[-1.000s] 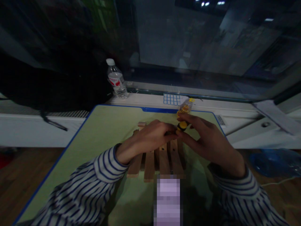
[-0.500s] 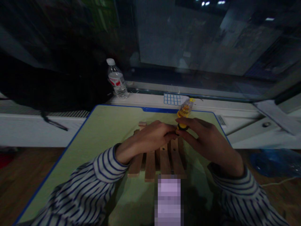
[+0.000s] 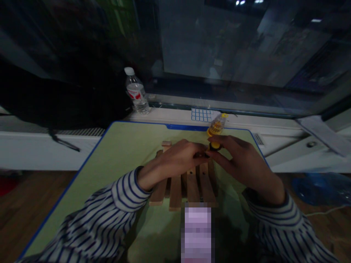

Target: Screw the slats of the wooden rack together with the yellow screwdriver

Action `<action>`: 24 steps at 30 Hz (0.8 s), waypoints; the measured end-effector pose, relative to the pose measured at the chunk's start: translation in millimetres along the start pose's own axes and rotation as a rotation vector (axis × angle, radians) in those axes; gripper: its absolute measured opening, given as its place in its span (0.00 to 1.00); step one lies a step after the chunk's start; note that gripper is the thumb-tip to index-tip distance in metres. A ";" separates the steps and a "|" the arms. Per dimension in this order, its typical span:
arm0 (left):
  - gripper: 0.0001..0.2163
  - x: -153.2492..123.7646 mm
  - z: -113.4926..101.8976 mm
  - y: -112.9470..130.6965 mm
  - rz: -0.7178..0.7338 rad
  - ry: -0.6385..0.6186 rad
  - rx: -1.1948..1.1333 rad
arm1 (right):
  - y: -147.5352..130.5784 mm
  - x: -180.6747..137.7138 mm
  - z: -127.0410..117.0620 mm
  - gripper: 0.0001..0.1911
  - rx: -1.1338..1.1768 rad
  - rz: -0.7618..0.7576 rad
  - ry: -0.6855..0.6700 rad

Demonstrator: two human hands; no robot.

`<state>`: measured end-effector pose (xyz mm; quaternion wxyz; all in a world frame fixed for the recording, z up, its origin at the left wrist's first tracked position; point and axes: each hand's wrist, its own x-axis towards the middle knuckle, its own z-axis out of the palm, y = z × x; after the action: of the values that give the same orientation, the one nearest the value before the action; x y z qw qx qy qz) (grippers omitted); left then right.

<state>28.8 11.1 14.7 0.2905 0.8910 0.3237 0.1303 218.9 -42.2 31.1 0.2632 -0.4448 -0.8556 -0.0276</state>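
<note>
- My right hand [image 3: 244, 164] is closed around the screwdriver [image 3: 217, 126], pinching it low on the black and yellow collar; the clear yellow handle leans up and away toward the top of the frame
- My left hand [image 3: 175, 160] lies palm down over the far end of the wooden slats [image 3: 189, 186], with its fingertips drawn up against my right fingers at the tool's lower end; I cannot tell whether they pinch anything small there
- The two hands meet just right of the frame's middle, and the screwdriver's tip is hidden between them
- The slats sit side by side in a row on the green mat [image 3: 123, 153], their near ends running toward the bottom of the frame
- As I judge it, the row is laid out and the driving at this far end is under way, not finished: small holes show open in the slats just below my hands, and I can make out no screw head
- A water bottle [image 3: 136, 91] stands upper left on the sill, well apart from the work
</note>
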 end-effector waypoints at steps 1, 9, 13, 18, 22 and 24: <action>0.10 0.4 0.4 -0.4 0.003 0.002 0.007 | -0.6 0.1 -1.4 0.16 0.006 -0.005 0.003; 0.09 0.1 2.9 -4.8 0.045 0.021 0.015 | -2.9 0.5 -11.0 0.17 0.117 -0.085 -0.007; 0.09 -0.4 3.9 -6.7 0.045 0.006 -0.025 | -1.4 0.3 -8.7 0.13 0.096 -0.068 0.013; 0.09 -1.6 1.6 -4.5 0.022 0.014 0.020 | -2.1 0.7 -6.7 0.13 0.074 -0.037 0.032; 0.10 -1.9 -0.4 -1.6 0.005 0.023 0.023 | -2.9 1.0 -5.7 0.13 0.073 -0.033 0.028; 0.10 -1.7 -1.0 -0.6 -0.005 0.030 0.031 | -3.0 1.0 -5.6 0.12 0.069 -0.029 0.027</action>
<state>26.8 10.8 15.1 0.2723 0.8924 0.3323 0.1379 218.5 -44.8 36.9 0.2897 -0.4225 -0.8588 -0.0079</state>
